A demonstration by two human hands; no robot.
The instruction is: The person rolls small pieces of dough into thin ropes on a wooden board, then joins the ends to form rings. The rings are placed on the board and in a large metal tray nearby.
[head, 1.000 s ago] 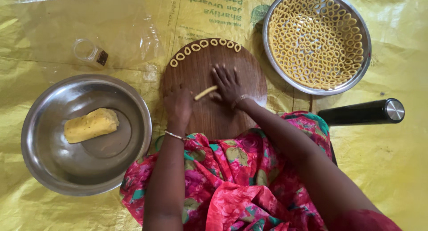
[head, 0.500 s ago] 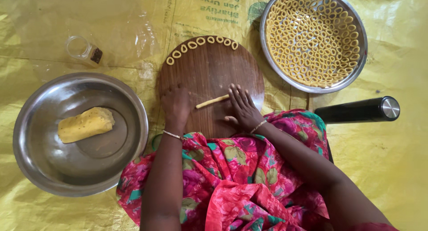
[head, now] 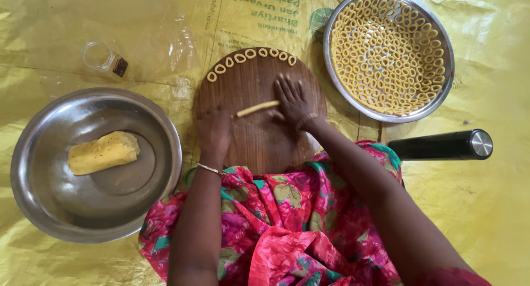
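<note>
Hands lay on the round brown wooden board (head: 259,137) at frame centre: the left hand (head: 214,130) curled loosely at one end of a thin yellow dough strip (head: 257,107), gripping nothing visible, while the right hand (head: 292,101) pressed flat and open on its other end. Small dough rings (head: 249,55) lined the board's far edge. Beyond, at upper right, sat a round steel plate (head: 447,70) filled with rings.

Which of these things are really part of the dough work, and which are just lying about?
In use:
- left hand and right hand, both on the dough strip
- round wooden board
- dough rings along the board's far edge
- tray of rings
- bowl with the dough block

Lying about:
- black cylinder
- small clear jar
- yellow sheet
</note>
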